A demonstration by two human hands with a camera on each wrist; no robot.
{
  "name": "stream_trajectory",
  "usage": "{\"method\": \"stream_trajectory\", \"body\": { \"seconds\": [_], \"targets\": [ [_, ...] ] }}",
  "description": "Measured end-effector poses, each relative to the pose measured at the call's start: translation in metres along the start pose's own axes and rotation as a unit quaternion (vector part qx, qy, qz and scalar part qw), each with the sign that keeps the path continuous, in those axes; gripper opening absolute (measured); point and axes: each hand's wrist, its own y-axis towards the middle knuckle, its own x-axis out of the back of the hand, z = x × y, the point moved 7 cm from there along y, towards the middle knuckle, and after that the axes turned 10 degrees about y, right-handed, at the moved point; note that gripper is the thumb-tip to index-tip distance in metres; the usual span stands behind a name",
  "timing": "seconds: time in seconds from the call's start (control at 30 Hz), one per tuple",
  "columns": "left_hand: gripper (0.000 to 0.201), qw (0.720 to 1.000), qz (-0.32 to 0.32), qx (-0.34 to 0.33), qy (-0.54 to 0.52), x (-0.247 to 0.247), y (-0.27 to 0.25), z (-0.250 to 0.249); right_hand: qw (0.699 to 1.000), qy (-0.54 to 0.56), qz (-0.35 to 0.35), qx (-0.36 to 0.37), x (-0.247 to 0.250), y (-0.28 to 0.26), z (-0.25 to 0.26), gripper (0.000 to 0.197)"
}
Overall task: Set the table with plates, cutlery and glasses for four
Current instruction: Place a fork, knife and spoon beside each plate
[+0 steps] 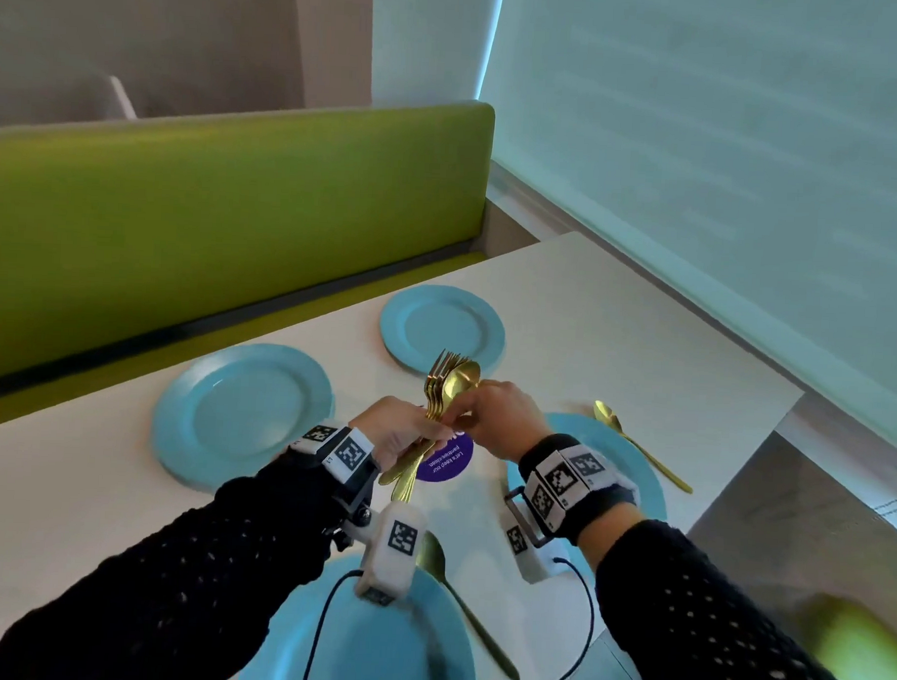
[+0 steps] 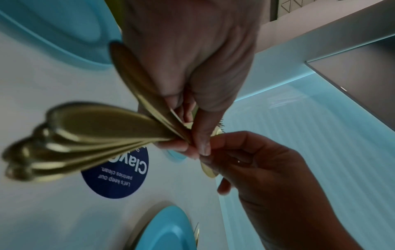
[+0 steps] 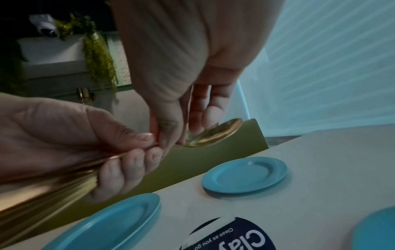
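Several gold forks and spoons form a cutlery bundle [image 1: 447, 386] that my left hand [image 1: 411, 433] grips by the handles above the middle of the white table [image 1: 616, 337]. The handle ends [image 2: 85, 135] fan out toward the left wrist camera. My right hand [image 1: 458, 417] pinches the neck of one gold spoon [image 3: 213, 133] in that bundle. Blue plates lie at far left [image 1: 243, 413], far right [image 1: 442, 329], near right [image 1: 631, 471] and nearest me [image 1: 371, 645]. One spoon [image 1: 642, 446] lies right of the near-right plate, another spoon [image 1: 468, 610] right of the nearest plate.
A round purple sticker [image 1: 444, 460] is stuck on the tabletop under my hands. A green bench [image 1: 225, 217] runs along the table's far side. A window blind [image 1: 726, 172] closes off the right. The table's right edge drops to grey floor [image 1: 789, 498].
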Motion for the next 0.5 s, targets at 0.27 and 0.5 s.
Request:
{"method": "stream_trajectory", "body": {
  "seconds": [0.27,0.5],
  "targets": [
    [0.006,0.999,0.014,-0.006,0.038,0.014,-0.013,0.006,0.997,-0.025,0.074,0.006,-0.004,-0.007,0.029,0.02],
    [0.012,0.996,-0.062,0.025,0.061,0.04,0.013,0.003,0.995,-0.036,0.094,-0.004,-0.008,0.03,0.013,0.017]
  ]
}}
